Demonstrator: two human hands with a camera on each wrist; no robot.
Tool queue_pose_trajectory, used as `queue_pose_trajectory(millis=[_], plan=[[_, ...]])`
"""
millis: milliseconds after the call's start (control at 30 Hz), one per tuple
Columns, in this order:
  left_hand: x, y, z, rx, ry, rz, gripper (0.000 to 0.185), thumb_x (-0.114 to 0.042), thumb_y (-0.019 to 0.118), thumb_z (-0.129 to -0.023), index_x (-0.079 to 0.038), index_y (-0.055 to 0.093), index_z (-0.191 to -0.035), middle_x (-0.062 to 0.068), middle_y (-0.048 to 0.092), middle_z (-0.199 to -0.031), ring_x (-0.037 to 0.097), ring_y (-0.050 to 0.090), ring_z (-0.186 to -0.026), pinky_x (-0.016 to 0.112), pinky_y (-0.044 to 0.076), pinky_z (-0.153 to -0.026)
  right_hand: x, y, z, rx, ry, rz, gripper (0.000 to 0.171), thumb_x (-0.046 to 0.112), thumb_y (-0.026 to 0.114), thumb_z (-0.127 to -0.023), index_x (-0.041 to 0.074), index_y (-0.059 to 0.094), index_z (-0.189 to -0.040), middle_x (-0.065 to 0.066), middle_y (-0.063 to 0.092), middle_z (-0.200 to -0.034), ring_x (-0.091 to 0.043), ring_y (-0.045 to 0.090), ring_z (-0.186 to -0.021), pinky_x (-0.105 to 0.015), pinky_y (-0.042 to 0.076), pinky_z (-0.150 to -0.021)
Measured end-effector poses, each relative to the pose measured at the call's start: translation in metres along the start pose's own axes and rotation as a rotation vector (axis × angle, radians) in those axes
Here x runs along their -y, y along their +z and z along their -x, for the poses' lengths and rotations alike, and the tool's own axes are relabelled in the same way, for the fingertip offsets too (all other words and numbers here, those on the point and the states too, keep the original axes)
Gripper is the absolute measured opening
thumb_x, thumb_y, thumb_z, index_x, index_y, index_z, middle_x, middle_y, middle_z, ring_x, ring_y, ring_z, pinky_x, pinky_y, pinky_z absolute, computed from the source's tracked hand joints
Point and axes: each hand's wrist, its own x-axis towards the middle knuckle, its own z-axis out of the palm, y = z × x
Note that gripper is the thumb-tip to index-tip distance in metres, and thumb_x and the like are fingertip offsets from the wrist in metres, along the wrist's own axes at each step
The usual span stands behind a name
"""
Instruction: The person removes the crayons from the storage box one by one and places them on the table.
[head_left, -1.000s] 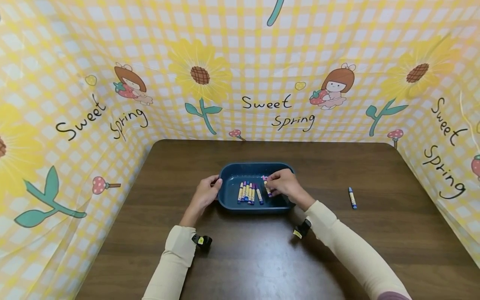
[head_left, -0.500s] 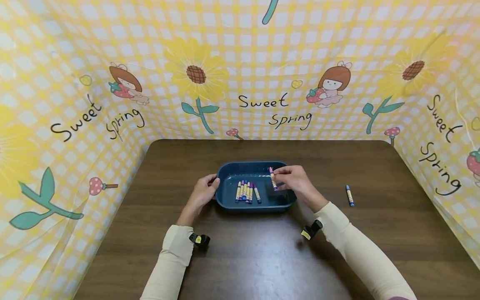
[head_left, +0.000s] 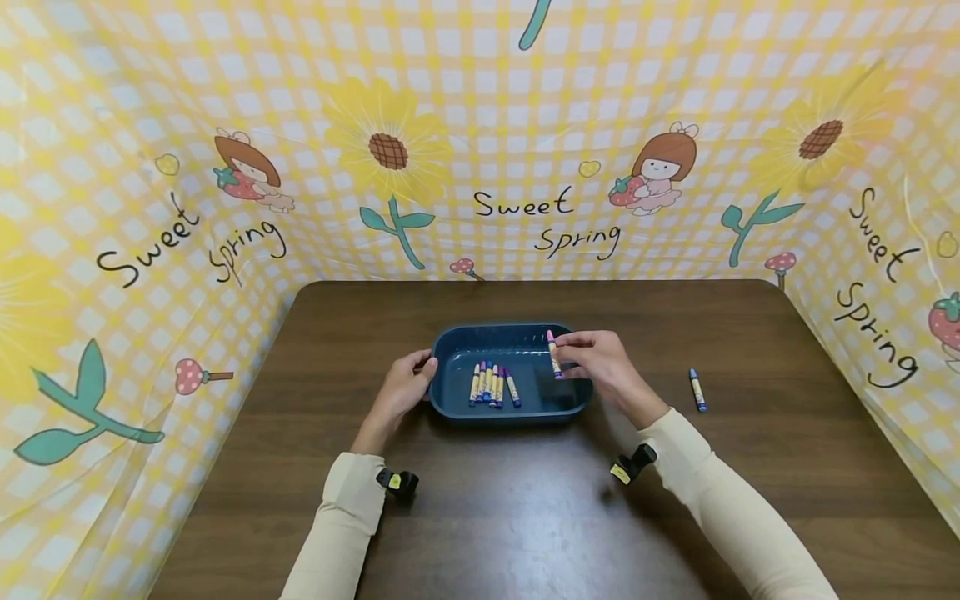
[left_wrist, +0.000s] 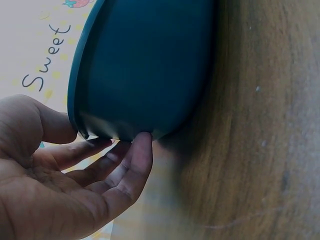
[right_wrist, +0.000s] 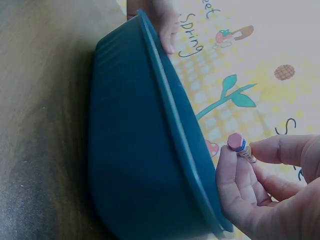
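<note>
In the head view my left hand grips the left end of a dark blue tray. The left wrist view has the thumb over the rim and the fingertips against the outer wall of the tray. My right hand pinches a pink-tipped crayon between thumb and fingers, above the tray's right end. Up close in the right wrist view, the end of that crayon points at the camera. Several wrapped crayons lie side by side inside the tray, left of its middle.
A single blue crayon lies on the brown wooden table, to the right of the tray. Yellow checked cloth walls in the table's back and sides.
My right hand has lifted the pink-tipped crayon and drawn it right, away from the other crayons. My left hand keeps its grip on the tray's end. The view has shifted slightly.
</note>
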Motion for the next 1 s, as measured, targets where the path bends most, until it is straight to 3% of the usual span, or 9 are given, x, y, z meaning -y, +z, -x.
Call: queue_pose_trajectory(millis=[333,567,800,1000], plan=[[0.0,0.003,0.001,0.002,0.001,0.0,0.05,-0.03,0.042,-0.111,-0.004,0.042,-0.153,0.019,0.053,-0.141,0.029,0.057,-0.114,0.035,0.057,-0.089,-0.004,-0.014,0.005,-0.011,-0.016,-0.062,0.037,0.011,0.071,-0.096,-0.007,0.065,-0.127,-0.02,0.064,-0.126,-0.019,0.067,-0.092,-0.036,0.062,-0.085],[0.002,0.004,0.001,0.003,-0.002,0.01,0.05,-0.03,0.043,-0.111,-0.004,0.041,-0.154,0.02,0.052,-0.142,0.029,0.057,-0.115,0.037,0.058,-0.09,-0.006,-0.023,0.011,-0.019,-0.043,-0.127,0.039,0.012,0.072,-0.095,-0.009,0.064,-0.127,-0.005,0.071,-0.108,-0.013,0.068,-0.087,-0.037,0.062,-0.085],[0.001,0.002,0.001,0.004,-0.003,0.018,0.051,-0.03,0.042,-0.111,-0.004,0.04,-0.154,0.02,0.051,-0.144,0.03,0.056,-0.117,0.038,0.058,-0.091,-0.009,-0.033,0.013,-0.027,-0.067,-0.169,0.043,0.01,0.072,-0.095,-0.014,0.061,-0.128,-0.005,0.073,-0.105,-0.01,0.069,-0.084,-0.033,0.062,-0.08],[0.002,0.001,0.0,0.006,0.007,0.017,0.052,-0.031,0.042,-0.111,-0.003,0.038,-0.155,0.02,0.051,-0.144,0.03,0.055,-0.118,0.038,0.058,-0.091,-0.011,-0.042,0.015,-0.032,-0.085,-0.182,0.046,0.01,0.072,-0.095,-0.016,0.058,-0.13,0.004,0.074,-0.096,-0.009,0.07,-0.082,-0.031,0.062,-0.077]])
